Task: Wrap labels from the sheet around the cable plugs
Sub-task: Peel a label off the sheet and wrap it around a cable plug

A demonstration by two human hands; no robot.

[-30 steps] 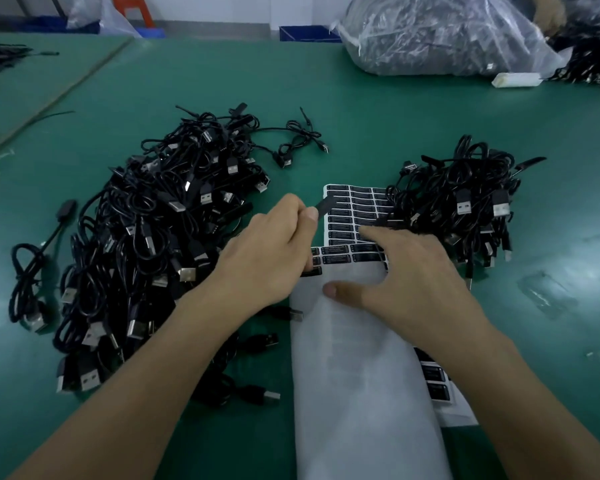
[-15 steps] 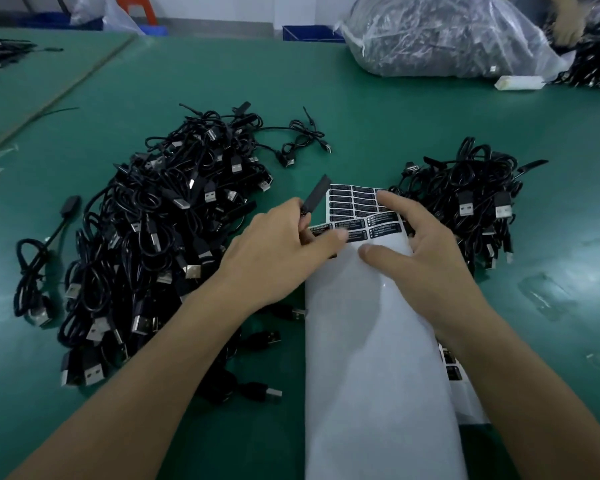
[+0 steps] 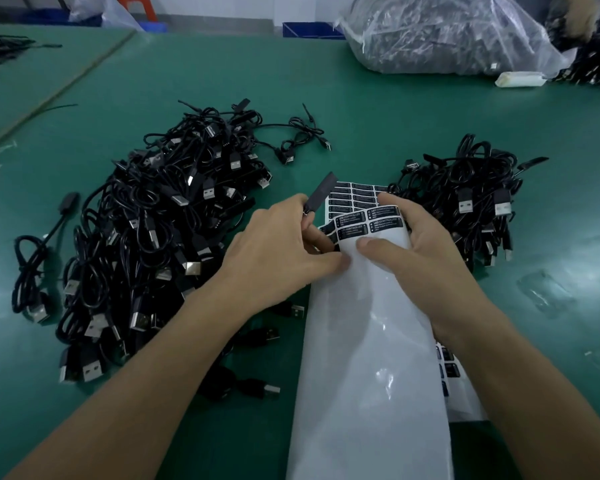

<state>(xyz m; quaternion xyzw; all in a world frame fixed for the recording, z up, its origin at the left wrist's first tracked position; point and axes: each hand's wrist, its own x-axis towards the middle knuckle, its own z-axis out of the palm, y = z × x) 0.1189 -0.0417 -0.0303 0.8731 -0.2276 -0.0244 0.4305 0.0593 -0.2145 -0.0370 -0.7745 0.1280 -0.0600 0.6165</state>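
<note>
Two hands meet over a label sheet point(image 3: 371, 341). Its glossy white backing runs from the near edge of the view up to them and is bent over, so the printed face turns toward the camera at the fold. More black labels show nearer, just beneath the right wrist.

The right hand point(image 3: 426, 258) has its grip closed on the fold. Its thumb point(image 3: 374, 244) presses on the white backing, and its fingers point(image 3: 390, 202) curl over the top from behind. The left hand point(image 3: 278, 251) has its grip curled round a black plug point(image 3: 321, 195), a flat dark bar sticking up and away from between the fingers. Its thumb tip and forefinger tip touch the sheet's left edge, just beside the right thumb. Whether they have lifted a label cannot be told.

Just beyond both thumbs lie rows of black labels point(image 3: 352, 221) with white print. The top line on each reads "LED CONTROLLER"; the smaller lines under it are too fine to read.

Left of the left grip, a big heap of black USB cables point(image 3: 146, 244) lies on the green desk point(image 3: 361, 116), with metal plug ends showing. A smaller heap point(image 3: 471, 202) lies just right of the right grip.

Far beyond both grips lie a clear plastic bag point(image 3: 447, 32) full of dark cables, a small white object point(image 3: 518, 79) beside it, and a blue bin point(image 3: 310, 29).
</note>
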